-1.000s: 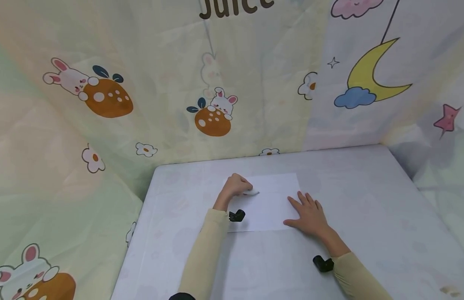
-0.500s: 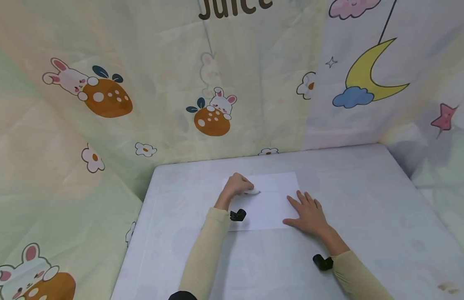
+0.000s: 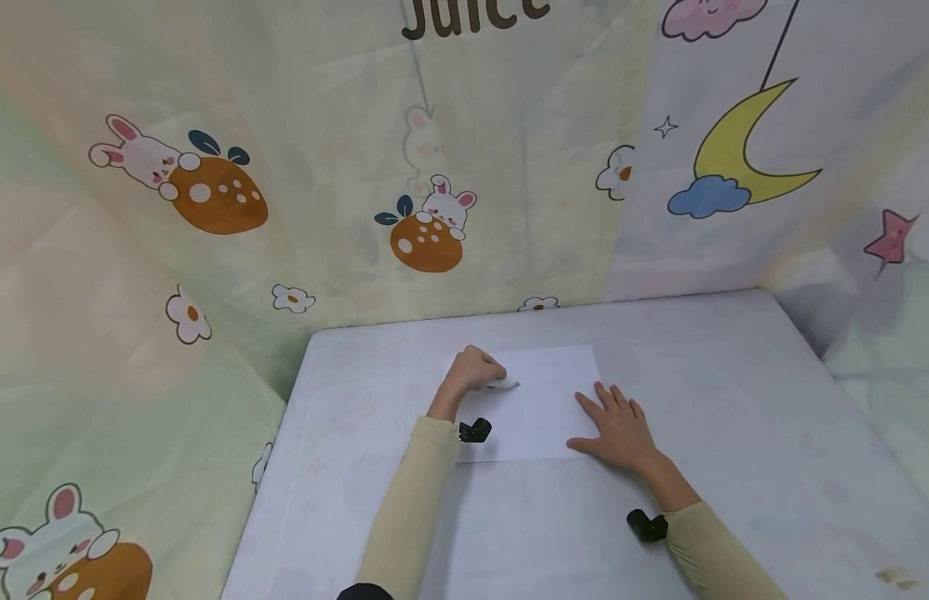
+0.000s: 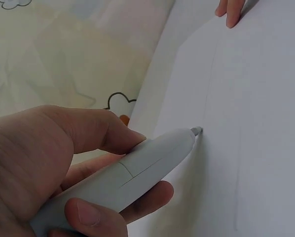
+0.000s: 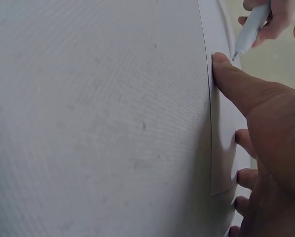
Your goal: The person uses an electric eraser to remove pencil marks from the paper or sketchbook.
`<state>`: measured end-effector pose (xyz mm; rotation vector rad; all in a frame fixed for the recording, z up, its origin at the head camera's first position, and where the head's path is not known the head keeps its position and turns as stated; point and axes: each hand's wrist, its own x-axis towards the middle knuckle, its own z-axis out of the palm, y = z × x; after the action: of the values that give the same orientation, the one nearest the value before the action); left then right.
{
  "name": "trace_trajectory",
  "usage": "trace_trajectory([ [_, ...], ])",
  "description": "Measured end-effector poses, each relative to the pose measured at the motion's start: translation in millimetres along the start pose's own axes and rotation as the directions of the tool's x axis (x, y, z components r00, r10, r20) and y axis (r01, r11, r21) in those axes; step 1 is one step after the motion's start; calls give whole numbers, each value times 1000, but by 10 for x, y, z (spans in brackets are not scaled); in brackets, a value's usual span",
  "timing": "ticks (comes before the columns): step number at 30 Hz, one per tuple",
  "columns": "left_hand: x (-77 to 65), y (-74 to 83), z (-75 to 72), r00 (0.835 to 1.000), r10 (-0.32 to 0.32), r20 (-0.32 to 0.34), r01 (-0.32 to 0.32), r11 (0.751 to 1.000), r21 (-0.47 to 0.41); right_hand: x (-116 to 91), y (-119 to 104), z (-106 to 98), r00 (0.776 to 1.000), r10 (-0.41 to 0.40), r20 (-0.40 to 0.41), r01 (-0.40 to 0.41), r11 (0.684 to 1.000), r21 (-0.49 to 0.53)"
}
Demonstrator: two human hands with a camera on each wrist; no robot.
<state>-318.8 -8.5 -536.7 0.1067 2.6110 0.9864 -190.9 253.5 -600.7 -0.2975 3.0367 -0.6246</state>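
Note:
My left hand (image 3: 473, 372) grips a thick white pen-shaped tool (image 4: 130, 173) with a short grey tip. In the left wrist view that tip meets the sheet of white paper (image 3: 542, 421) at or very near a faint line (image 4: 206, 98). A second faint line (image 4: 239, 173) runs roughly alongside it. With fingers spread, my right hand (image 3: 621, 429) rests at the paper's right edge. Its thumb (image 5: 226, 74) presses near the front edge of the sheet in the right wrist view. The tool's rear end is hidden in my left palm.
The paper lies on a table (image 3: 509, 533) covered in pale cloth. A printed curtain (image 3: 322, 167) hangs behind the table and at its sides. Black wrist devices (image 3: 475, 431) sit at both of my wrists.
My left hand and the white tool have shifted very slightly right, then back left, over the paper. The right hand and the sheet stay in place.

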Motion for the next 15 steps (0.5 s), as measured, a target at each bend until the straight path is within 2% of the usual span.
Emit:
trace_trajectory([
  [7,7,35,56,1000,13,15,-13,1000,-1,-14,11,29,1000,3,-3,-3,1000,13],
  [15,21,19,3,1000,5,-10,-5,1000,11,-14,1,3,1000,9,8,-9,1000,8],
])
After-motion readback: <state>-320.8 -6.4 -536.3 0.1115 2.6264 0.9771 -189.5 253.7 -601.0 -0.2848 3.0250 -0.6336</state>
